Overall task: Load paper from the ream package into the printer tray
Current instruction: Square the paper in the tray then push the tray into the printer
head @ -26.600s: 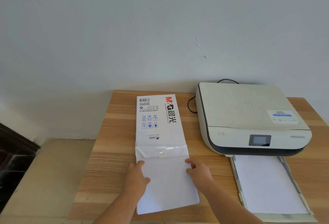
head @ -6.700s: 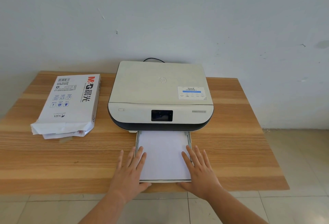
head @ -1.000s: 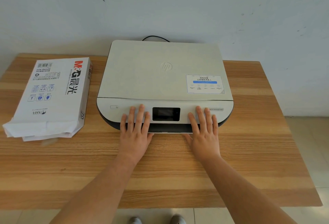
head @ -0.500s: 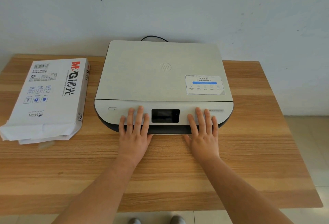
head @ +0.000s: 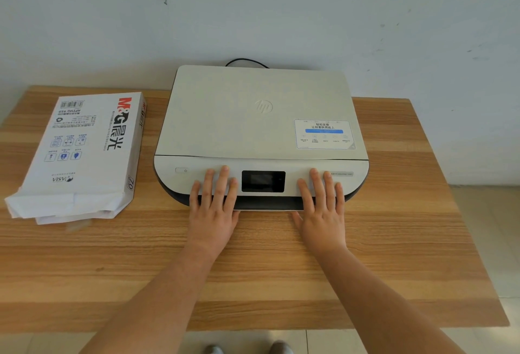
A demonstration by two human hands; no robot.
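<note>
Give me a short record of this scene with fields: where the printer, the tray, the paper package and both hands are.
printer: middle of wooden table, lid closed, screen dark
tray: no part sticks out at the printer's front
ream package: flat, left of printer, near end torn open
left hand: fingers straight, flat on printer front
right hand: same, right of screen
cable: behind printer

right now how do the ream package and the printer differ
The ream package lies at the table's left, untouched; the printer sits centre with both hands flat on its front. The package's near end is torn open and crumpled; the printer is closed up, no tray sticking out. The package is narrower. Both are mostly white and rest on the table.
</note>
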